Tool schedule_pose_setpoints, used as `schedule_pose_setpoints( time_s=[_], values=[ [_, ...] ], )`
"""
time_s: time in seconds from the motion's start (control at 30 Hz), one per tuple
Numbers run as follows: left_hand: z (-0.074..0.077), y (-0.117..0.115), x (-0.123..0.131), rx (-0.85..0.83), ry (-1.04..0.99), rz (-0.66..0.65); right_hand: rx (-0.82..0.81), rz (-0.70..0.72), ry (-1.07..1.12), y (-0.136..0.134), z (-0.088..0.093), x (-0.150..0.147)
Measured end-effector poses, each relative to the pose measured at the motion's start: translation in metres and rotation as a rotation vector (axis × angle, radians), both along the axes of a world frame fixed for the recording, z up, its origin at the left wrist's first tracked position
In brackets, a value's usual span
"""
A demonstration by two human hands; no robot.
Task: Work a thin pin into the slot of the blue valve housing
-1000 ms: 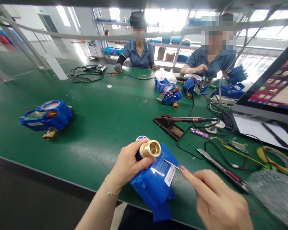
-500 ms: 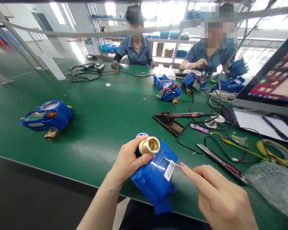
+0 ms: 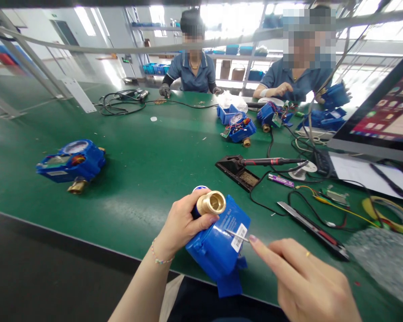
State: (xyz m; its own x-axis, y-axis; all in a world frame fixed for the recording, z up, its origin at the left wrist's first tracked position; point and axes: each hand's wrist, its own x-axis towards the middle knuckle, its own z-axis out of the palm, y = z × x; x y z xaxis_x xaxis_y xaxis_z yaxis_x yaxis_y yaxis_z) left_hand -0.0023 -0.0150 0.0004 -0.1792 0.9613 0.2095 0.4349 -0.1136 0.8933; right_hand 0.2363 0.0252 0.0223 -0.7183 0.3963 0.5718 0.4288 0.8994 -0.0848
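My left hand (image 3: pixel 180 226) is wrapped around a blue water meter (image 3: pixel 218 243) with a brass threaded fitting (image 3: pixel 211 202) facing up, held over the near edge of the green table (image 3: pixel 147 156). My right hand (image 3: pixel 305 279) pinches a thin metal tool (image 3: pixel 237 235), its tip resting on the meter's blue casing beside a white barcode label (image 3: pixel 239 237).
A second blue meter (image 3: pixel 72 162) lies at the left. A soldering iron (image 3: pixel 268 162) rests on its stand (image 3: pixel 238 172), with cables, a utility knife (image 3: pixel 314 229), tape rolls (image 3: pixel 391 214) and bubble wrap (image 3: pixel 386 266) at right. A monitor (image 3: pixel 383 116) stands far right. Two people work across the table.
The meter and both hands have sunk slightly lower, and the tool tip has moved a little down the casing toward the label. Otherwise nothing has shifted.
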Motion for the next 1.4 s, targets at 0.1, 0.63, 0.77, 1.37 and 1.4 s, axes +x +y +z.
schedule_pose_setpoints(
  time_s=[0.1,0.63,0.77,1.37,1.4],
  values=[
    [-0.0001,0.0001,0.0004,-0.001,-0.006,-0.001,-0.002,-0.004,0.012,-0.0018,0.0016,-0.0007],
    [-0.0023,0.0022,-0.0002,0.045,-0.03,-0.022,-0.018,-0.071,-0.031,-0.0028,0.0028,-0.0009],
    [-0.0027,0.0004,-0.0001,0.046,-0.038,-0.016,-0.022,-0.043,-0.031,-0.0035,0.0034,-0.0033],
    [-0.0036,-0.0009,-0.0005,0.052,-0.008,-0.006,-0.026,-0.068,-0.028,-0.003,0.0034,-0.0034],
    [-0.0038,-0.0008,-0.0005,0.052,-0.008,-0.007,-0.023,-0.047,-0.03,-0.0033,0.0036,-0.0033]
  ],
)
